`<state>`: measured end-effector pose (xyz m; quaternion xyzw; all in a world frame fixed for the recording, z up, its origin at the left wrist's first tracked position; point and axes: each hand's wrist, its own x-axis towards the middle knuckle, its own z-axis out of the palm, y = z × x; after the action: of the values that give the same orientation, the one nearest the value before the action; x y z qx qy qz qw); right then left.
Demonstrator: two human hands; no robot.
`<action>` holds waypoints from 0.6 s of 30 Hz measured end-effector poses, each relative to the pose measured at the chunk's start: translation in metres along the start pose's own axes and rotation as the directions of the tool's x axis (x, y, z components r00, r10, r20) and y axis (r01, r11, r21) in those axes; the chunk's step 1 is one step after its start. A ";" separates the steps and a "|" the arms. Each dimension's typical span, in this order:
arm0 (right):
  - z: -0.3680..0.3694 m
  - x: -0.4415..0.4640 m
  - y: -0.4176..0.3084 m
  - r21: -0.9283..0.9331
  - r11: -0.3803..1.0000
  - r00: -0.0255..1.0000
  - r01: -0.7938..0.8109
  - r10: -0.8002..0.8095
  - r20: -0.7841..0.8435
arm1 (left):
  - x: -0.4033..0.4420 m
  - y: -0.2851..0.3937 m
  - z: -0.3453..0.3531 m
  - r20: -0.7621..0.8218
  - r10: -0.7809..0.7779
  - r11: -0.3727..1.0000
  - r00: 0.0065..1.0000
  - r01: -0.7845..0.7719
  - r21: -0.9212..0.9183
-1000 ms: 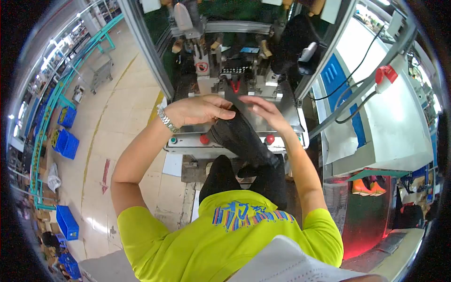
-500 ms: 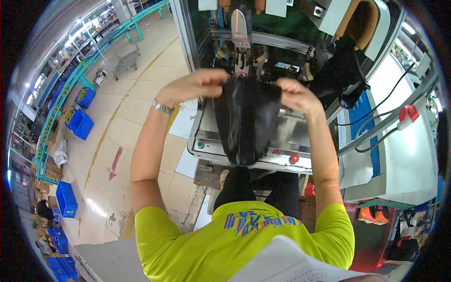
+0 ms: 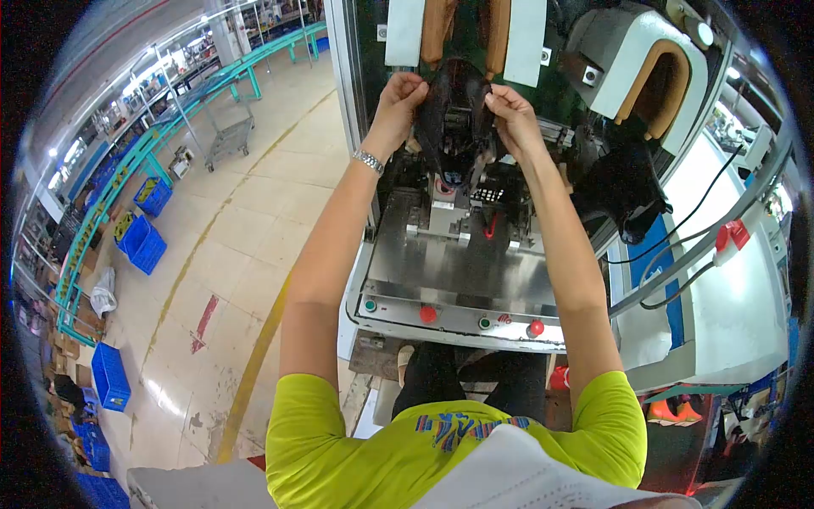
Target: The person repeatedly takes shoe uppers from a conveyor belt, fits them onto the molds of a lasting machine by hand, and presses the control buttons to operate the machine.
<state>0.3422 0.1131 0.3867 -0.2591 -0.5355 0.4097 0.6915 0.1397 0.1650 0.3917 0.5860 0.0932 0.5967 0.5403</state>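
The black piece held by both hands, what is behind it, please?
Metal machine parts show between its sides; whatever the black piece itself covers cannot be seen.

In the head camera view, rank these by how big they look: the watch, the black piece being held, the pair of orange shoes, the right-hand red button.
Largest to smallest:
1. Black piece
2. Orange shoes, as a pair
3. Watch
4. Right-hand red button

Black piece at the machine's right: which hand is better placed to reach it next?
Right hand, likely: it pinches the held piece by the edge nearer that black piece. The left hand grips the opposite edge and would have to cross over.
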 end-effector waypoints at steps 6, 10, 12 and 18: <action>0.001 0.026 0.006 0.010 1.000 0.967 -0.029 0.031 -0.254 | 0.036 -0.017 -0.003 -0.092 -0.042 0.996 0.995 0.034 -0.083; -0.008 0.044 0.018 0.068 0.997 0.952 -0.046 0.064 -0.299 | 0.053 -0.022 0.005 -0.158 -0.125 0.974 0.979 0.090 -0.210; -0.010 0.045 0.022 0.096 0.995 0.952 -0.032 0.060 -0.300 | 0.052 -0.020 0.008 -0.168 -0.170 0.964 0.971 0.128 -0.235; -0.019 0.039 0.037 0.086 0.994 0.952 -0.063 0.085 -0.293 | 0.053 -0.040 0.000 -0.330 -0.182 0.983 0.926 0.168 -0.069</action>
<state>0.3528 0.1676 0.3726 -0.3110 -0.3998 0.4120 0.7574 0.1753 0.2210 0.3932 0.4546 0.2236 0.6387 0.5792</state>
